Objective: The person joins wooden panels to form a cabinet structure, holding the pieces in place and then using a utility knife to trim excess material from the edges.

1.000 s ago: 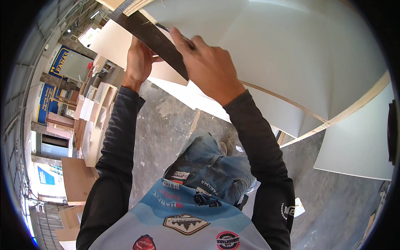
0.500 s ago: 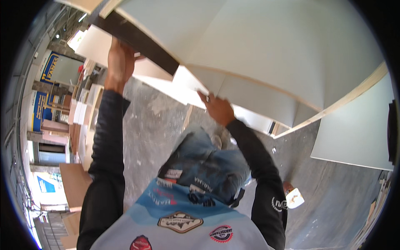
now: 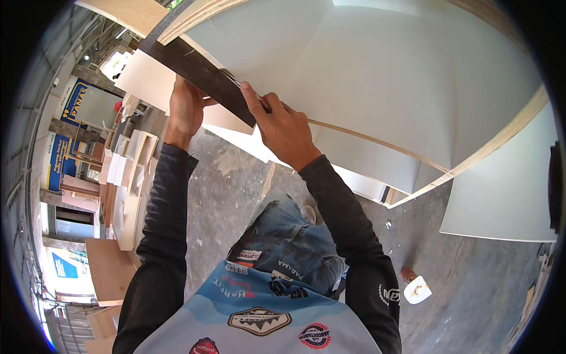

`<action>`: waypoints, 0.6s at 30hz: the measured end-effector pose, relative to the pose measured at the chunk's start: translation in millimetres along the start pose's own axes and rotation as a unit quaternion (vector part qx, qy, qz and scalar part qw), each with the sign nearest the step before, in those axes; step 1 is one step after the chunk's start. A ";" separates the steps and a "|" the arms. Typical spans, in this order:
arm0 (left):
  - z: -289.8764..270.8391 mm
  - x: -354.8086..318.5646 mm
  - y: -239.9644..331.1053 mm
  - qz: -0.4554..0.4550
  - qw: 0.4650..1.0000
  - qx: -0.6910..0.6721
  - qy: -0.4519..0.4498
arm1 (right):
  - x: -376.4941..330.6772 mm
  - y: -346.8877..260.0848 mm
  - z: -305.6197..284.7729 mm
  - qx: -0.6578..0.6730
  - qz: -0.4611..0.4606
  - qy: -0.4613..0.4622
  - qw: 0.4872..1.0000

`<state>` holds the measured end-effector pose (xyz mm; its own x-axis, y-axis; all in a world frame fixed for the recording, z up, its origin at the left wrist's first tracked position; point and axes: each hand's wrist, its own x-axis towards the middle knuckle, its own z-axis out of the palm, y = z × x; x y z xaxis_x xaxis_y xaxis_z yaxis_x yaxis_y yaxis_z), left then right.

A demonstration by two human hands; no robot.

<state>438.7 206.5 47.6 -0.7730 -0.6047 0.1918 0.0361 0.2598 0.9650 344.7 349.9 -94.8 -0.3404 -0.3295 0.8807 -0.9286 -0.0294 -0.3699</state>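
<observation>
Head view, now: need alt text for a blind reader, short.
Seen from above, a person's left hand and right hand press a dark edge strip against the edge of a white plywood panel. More white panels lean nearby on a grey concrete floor, with stacked boards to the left.

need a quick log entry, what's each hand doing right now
Left hand: closed, gripping the dark edge strip from below.
Right hand: fingers pressing on the strip's end.

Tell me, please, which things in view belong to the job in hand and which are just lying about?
In hand:
dark edge strip
large white laminated board
left hand
right hand

Lying about:
small white scrap on the floor
stacked pale boards at left
</observation>
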 end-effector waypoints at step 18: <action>-8.7 2.0 -1.9 0.015 1.000 -0.001 -0.012 | -81.4 22.9 32.3 -0.022 0.038 -0.046 0.998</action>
<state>442.5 198.3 47.7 -0.7862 -0.5787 0.2166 0.0614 0.2757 0.9593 356.0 345.6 -184.5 -0.3968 -0.4138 0.8193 -0.9071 0.0403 -0.4190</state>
